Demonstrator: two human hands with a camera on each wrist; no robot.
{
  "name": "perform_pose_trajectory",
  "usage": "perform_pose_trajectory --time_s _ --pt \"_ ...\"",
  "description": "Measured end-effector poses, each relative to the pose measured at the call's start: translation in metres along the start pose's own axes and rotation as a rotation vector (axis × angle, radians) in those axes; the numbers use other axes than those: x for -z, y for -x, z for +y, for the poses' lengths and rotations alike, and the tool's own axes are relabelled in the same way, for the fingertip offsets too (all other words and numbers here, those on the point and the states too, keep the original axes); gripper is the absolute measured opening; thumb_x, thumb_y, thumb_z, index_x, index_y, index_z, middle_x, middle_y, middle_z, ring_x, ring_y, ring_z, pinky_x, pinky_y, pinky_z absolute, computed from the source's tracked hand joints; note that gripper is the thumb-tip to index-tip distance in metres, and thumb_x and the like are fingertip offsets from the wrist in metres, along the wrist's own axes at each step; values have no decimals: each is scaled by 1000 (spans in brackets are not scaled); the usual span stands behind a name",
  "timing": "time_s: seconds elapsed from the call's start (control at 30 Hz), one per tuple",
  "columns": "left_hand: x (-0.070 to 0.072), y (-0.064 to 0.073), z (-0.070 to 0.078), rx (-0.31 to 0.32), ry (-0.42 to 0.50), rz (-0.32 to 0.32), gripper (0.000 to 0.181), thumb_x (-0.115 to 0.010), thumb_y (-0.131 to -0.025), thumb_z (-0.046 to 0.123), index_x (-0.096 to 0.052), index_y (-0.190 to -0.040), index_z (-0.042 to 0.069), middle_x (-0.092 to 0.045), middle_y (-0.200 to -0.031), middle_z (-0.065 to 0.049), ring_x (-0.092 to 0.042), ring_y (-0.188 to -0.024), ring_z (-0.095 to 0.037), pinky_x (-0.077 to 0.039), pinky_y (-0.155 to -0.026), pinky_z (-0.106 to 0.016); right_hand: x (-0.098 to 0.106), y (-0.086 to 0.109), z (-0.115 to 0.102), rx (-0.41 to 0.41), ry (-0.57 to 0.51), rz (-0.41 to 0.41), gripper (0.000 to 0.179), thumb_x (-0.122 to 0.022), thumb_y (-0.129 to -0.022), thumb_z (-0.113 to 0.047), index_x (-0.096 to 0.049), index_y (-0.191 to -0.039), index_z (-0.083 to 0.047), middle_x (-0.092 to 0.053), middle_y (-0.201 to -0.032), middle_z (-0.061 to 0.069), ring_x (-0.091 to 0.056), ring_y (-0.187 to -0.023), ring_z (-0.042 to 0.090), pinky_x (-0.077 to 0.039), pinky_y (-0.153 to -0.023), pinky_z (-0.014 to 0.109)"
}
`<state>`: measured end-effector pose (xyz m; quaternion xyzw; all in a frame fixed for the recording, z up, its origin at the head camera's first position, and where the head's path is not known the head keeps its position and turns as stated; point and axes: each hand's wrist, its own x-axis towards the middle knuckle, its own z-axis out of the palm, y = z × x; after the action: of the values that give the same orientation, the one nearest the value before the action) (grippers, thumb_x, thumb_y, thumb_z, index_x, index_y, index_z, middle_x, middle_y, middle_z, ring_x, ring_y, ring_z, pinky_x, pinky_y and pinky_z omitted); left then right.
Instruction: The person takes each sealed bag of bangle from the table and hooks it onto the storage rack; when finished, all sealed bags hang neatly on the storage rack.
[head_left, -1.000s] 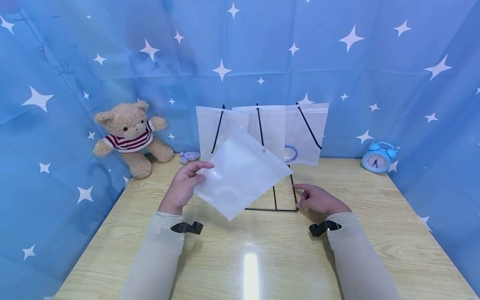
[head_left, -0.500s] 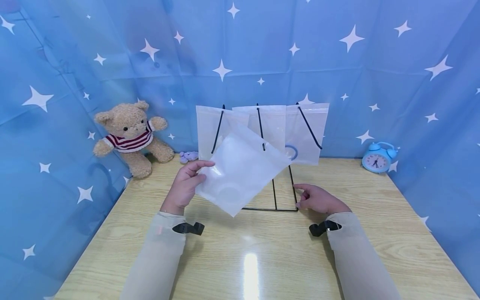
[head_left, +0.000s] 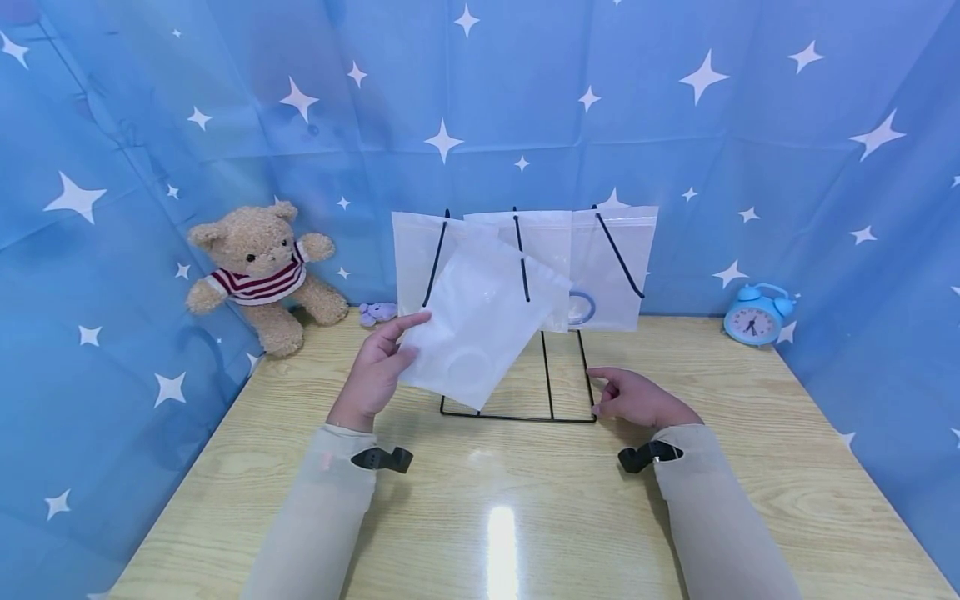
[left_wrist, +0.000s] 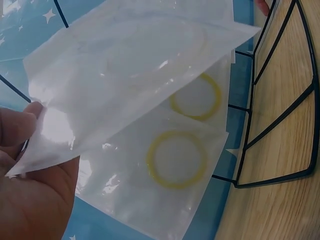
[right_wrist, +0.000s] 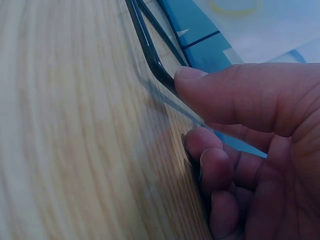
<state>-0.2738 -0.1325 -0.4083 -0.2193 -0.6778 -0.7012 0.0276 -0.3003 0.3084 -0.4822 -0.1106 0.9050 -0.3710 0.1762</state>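
My left hand (head_left: pixel 372 367) pinches the lower left edge of a frosted white zip bag (head_left: pixel 487 300) between thumb and fingers. The bag hangs tilted, its upper part on the middle hook (head_left: pixel 523 267) of a black wire rack (head_left: pixel 517 418). A faint ring shows through its lower end. Other zip bags hang on the rack, and the right one (head_left: pixel 618 267) has a blue ring in it. In the left wrist view, yellow rings (left_wrist: pixel 176 160) show in the bags behind. At the base's front right corner, my right hand (head_left: pixel 637 397) holds the rack's wire, thumb (right_wrist: pixel 200 90) against the bend.
A teddy bear (head_left: pixel 258 275) in a striped shirt sits at the back left, beside a small purple toy (head_left: pixel 377 313). At the back right stands a blue alarm clock (head_left: pixel 757 315). Blue star-printed cloth (head_left: pixel 442 83) surrounds the wooden table (head_left: pixel 555 508).
The held bag has moved back along the middle hook, whose tip now sticks out in front of it. My left hand moved slightly up and to the right. The right hand stayed put.
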Motion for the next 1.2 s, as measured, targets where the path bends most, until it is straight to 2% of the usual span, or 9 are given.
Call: perform_pose_trajectory --time_s 0.17,0.3,0.43,0.5,0.57,0.67,0.97,1.1,1.2 --pt "-2 0 -2 -14 -37 -19 54 -45 -100 -11 -50 -153 -1 -42 -165 -10 -41 -148 -22 -48 -104 -22 0 0 0 -11 -4 2 80 -79 -93 -18 -40 -161 -3 -62 -90 7 -54 -78 23 -44 -71 36" --pt "-3 0 -4 -23 -116 -16 52 -45 -101 -12 -54 -151 -1 -44 -164 -10 -38 -147 -18 -41 -104 -20 1 0 0 -13 -4 3 80 -79 -93 -18 -40 -161 -2 -62 -90 7 -54 -79 24 -44 -71 37" --pt "-4 -1 -7 -9 -200 -4 46 -46 -103 -10 -62 -144 1 -53 -158 -10 -49 -122 -4 -41 -89 -20 1 -1 1 -15 -5 1 80 -78 -94 -18 -39 -162 -2 -61 -90 7 -53 -79 24 -43 -71 37" --pt "-6 -1 -8 3 -223 -9 43 -47 -104 -9 -64 -142 1 -56 -155 -12 -56 -94 -1 -43 -78 -22 2 -1 1 -19 -9 2 80 -78 -94 -18 -39 -162 -3 -60 -90 8 -53 -79 24 -43 -70 37" --pt "-7 -2 -9 16 -235 -18 42 -47 -104 -8 -66 -140 1 -58 -151 -13 -54 -74 -1 -43 -74 -24 2 -1 2 -19 -9 1 80 -78 -94 -18 -39 -162 -3 -60 -90 8 -52 -78 24 -42 -70 37" --pt "-10 -2 -10 33 -266 -37 40 -46 -105 -6 -68 -138 2 -61 -144 -16 -33 -49 -11 -40 -64 -29 1 -1 2 -15 -6 3 79 -78 -94 -18 -40 -162 -3 -59 -89 7 -52 -78 24 -42 -70 37" --pt "-12 -2 -17 67 -348 -98 38 -47 -105 -5 -74 -130 5 -65 -143 -11 -34 -53 -12 -42 -68 -29 1 -2 2 -20 -2 5 80 -79 -93 -18 -40 -162 -4 -60 -90 7 -52 -78 24 -42 -70 37" --pt "-13 -2 -18 66 -390 -138 38 -48 -104 -5 -74 -130 6 -65 -145 -10 -51 -70 -12 -48 -84 -30 1 -1 2 -31 -14 5 81 -79 -93 -19 -40 -162 -5 -61 -90 7 -53 -79 24 -43 -71 37" --pt "-13 -2 -18 58 -418 -177 39 -47 -104 -6 -74 -131 5 -65 -146 -12 -61 -100 -17 -47 -99 -37 1 -1 1 -31 -19 5 81 -79 -93 -18 -39 -162 -4 -61 -90 7 -53 -78 24 -43 -70 37"
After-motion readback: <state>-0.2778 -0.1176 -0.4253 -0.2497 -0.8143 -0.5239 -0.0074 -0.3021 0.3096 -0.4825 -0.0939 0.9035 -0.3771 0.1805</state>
